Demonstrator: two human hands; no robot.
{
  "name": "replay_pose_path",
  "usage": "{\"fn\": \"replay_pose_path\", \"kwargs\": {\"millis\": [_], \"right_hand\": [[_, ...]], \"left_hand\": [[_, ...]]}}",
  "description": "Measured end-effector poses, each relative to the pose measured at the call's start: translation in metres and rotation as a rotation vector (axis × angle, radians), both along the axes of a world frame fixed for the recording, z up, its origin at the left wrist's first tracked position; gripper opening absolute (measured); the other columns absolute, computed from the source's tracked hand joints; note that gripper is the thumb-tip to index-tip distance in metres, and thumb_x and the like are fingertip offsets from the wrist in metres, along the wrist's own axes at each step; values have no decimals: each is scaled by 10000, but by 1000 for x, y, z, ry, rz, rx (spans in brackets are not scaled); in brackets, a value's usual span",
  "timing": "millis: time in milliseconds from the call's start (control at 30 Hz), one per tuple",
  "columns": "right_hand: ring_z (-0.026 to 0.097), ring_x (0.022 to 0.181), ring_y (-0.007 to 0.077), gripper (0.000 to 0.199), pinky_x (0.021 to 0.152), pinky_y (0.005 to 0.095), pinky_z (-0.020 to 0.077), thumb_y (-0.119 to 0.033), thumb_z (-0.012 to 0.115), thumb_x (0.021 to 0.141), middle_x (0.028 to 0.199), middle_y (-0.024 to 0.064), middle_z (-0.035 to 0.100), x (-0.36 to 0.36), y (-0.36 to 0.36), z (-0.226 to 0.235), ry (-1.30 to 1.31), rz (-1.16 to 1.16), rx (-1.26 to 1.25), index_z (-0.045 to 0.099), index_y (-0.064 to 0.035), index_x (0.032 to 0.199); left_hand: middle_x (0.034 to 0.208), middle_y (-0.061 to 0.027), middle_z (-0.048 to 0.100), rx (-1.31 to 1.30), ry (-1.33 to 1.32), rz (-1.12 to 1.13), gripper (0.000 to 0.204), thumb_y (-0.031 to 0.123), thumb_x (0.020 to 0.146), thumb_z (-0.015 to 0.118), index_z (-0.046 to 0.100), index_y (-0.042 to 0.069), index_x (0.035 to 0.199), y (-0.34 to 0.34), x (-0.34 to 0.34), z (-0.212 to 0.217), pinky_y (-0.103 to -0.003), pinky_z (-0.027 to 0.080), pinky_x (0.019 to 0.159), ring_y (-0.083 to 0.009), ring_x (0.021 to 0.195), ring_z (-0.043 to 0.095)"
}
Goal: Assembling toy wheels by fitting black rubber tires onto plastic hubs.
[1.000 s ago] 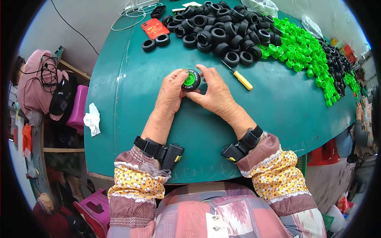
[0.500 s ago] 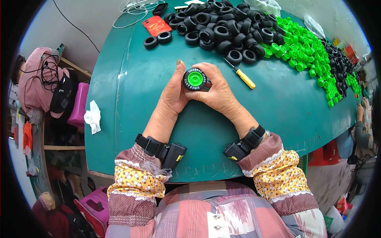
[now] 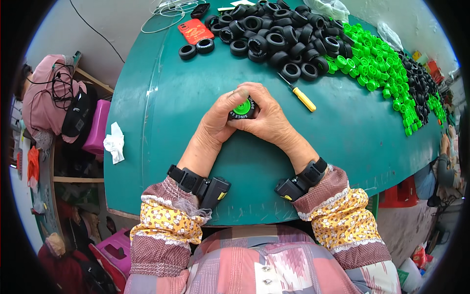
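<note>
Between my two hands is a small toy wheel [image 3: 243,110], a black tyre with white lettering round a bright green hub. My left hand [image 3: 219,115] grips its left side, with the thumb laid across the top of the hub. Around the far and right sides curl the fingers of my right hand [image 3: 269,115], its thumb along the near edge. Part of the tyre and hub is hidden under the fingers. Beyond my right hand, a screwdriver [image 3: 304,99] with a yellow handle lies on the green table [image 3: 186,93].
A heap of black tyres [image 3: 276,41] covers the far side, two loose tyres [image 3: 196,49] beside it. Green hubs [image 3: 377,68] are piled to the right. A red phone [image 3: 196,31] and white cable lie far left; a crumpled tissue [image 3: 114,143] rests near the left edge.
My left thumb has come down from upright onto the hub, covering part of it. The fingers of both hands have drawn closer together around the wheel.
</note>
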State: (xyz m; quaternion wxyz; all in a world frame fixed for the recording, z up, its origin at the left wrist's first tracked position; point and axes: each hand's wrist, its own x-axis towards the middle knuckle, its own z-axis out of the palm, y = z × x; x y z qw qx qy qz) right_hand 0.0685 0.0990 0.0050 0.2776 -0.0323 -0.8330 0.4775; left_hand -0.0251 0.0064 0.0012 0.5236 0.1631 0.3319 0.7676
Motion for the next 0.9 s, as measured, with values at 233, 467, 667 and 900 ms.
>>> {"fn": "replay_pose_path", "kwargs": {"millis": [233,467,667,900], "right_hand": [[503,953,254,507,835,335,421,-132,742,579,1014,108,512,1,3,-2,-100,28,-104,516,-59,1027],[505,965,244,531,834,332,425,-125,741,590,1023,111,519,2,4,0,-86,56,-101,505,-65,1063],[579,856,196,607,760,287,475,-191,759,614,962,122,569,1,7,5,-153,5,-468,457,-18,1111],[491,1024,257,623,777,312,479,-220,746,630,1100,135,486,0,8,2,-37,-127,2,446,-57,1150]], "left_hand": [[854,-70,552,-57,222,-89,313,68,689,558,522,-43,980,-1,-5,0,-242,483,660,-131,737,556],[852,-67,549,-37,288,-59,315,110,716,576,522,-42,986,0,-3,-1,-237,479,664,-122,735,550],[907,-149,582,46,-3,-25,404,330,923,330,463,-30,1050,4,-3,0,-338,535,698,-226,803,611],[959,-132,579,-18,68,58,354,284,882,443,482,-31,1041,6,-11,-10,-313,527,717,-226,838,600]]}}
